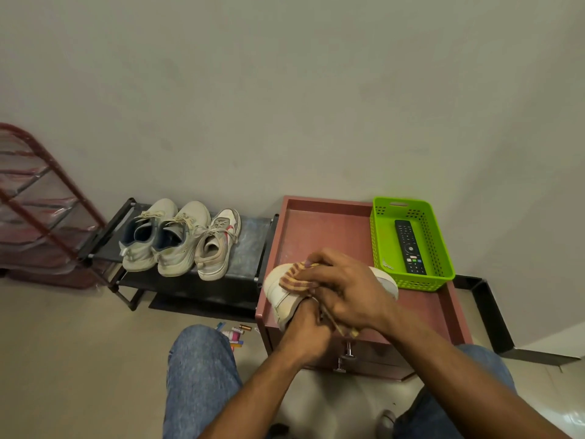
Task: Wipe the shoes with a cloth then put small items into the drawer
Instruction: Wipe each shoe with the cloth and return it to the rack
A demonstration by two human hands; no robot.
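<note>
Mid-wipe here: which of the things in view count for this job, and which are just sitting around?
For the job:
white shoe held by the left hand
striped red and yellow cloth pressed on by the right hand
three pale sneakers on the black rack
small items on the floor
brown drawer cabinet

Just lying about:
green plastic basket
black remote control
red metal rack

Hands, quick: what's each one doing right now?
Left hand: grips the white shoe from below, fingers curled on it.
Right hand: holds the striped cloth against the shoe's upper.
</note>
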